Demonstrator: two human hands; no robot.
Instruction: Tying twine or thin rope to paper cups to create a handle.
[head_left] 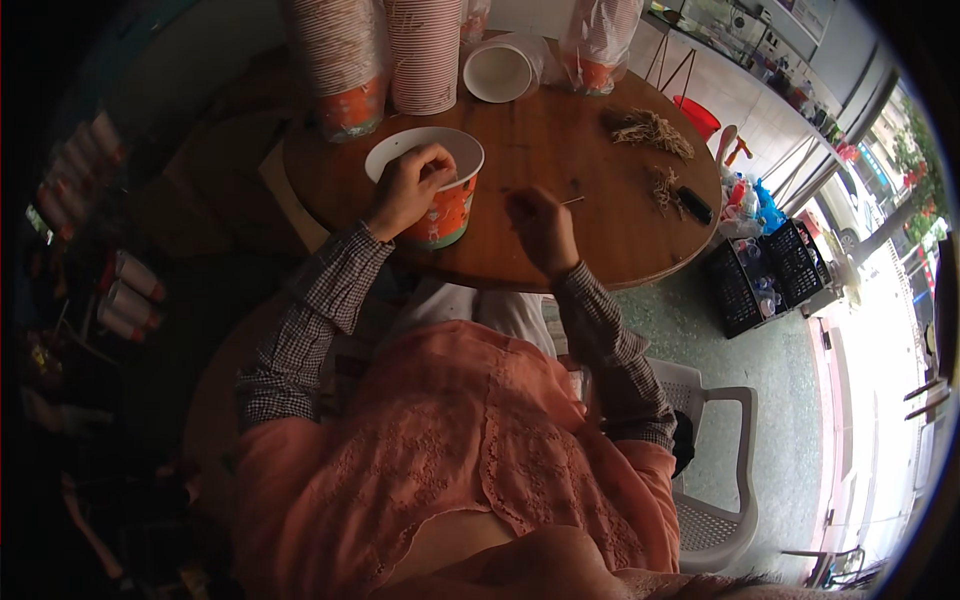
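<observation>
A large orange paper bucket with a white inside and a green base stands near the table's front edge. Over its open mouth is my left hand, its fingers curled together; whatever they pinch is too small to make out. To the right of the bucket, my right hand is just above the table, its fingers closed and partly in shadow. A thin pale stick juts out to the right from beside those fingers, seemingly held in them.
Tall stacks of paper buckets, some in plastic wrap, line the back of the round wooden table. A white tub lies on its side there. Dry stringy bundles and a black object lie right. Black crates stand beyond.
</observation>
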